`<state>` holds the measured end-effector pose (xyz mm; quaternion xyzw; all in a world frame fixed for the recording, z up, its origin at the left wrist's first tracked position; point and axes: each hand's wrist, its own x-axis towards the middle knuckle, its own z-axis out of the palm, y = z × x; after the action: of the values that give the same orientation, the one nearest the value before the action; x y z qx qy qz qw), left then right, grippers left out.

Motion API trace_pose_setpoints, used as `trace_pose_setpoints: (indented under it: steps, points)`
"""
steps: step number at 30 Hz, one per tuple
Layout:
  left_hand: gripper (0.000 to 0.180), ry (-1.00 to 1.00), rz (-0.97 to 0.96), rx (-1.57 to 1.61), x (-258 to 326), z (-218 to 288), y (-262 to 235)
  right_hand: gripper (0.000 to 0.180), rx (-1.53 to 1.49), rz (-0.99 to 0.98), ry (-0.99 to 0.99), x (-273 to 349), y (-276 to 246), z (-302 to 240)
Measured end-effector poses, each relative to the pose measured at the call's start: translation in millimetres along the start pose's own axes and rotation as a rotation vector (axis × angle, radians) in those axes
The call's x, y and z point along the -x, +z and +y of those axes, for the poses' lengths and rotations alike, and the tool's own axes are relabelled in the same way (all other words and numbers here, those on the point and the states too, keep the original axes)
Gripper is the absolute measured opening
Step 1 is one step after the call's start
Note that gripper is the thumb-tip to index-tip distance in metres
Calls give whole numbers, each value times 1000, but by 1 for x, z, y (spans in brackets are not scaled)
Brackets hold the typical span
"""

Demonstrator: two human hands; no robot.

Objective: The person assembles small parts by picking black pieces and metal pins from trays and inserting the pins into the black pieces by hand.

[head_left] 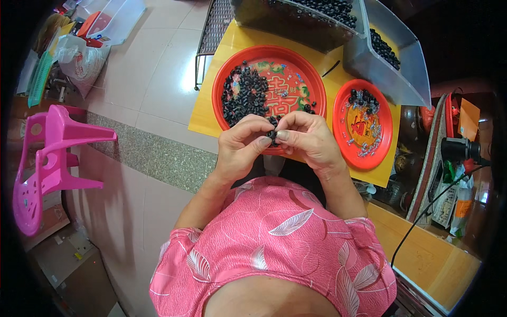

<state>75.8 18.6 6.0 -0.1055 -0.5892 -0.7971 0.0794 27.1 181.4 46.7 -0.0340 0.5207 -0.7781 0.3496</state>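
Fingertips of both hands meet over the near rim of a large round red tray (215, 87) with a printed pattern. My left hand (237, 145) pinches a small round black piece (271, 134) that seems to have a hole in it. The thumb and forefinger of my right hand (312, 140) are closed at the same piece's right side; whether they hold a second small part is hidden. Many loose black pieces (245, 95) like it lie heaped in the tray's left half. A smaller oval red tray (388, 119) to the right holds black pieces and small silvery metal parts (369, 148).
The trays stand on a yellow board (203, 113). Behind them are two clear plastic bins, one (296, 29) at the back and one (391, 79) at the right, with black pieces inside. A pink plastic stool (68, 134) lies tipped on the floor at left. A black cable (422, 211) hangs at right.
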Motion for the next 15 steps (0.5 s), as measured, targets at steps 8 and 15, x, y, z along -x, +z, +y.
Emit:
trace_pose_setpoints:
  steps: [8,15]
  points:
    - [18,28,-68,-89,1,8,2,15,-183,-156,120,0,-3,1]
    - [20,128,-160,-288,-3,17,3,17,-256,-260,136,3,-11,19]
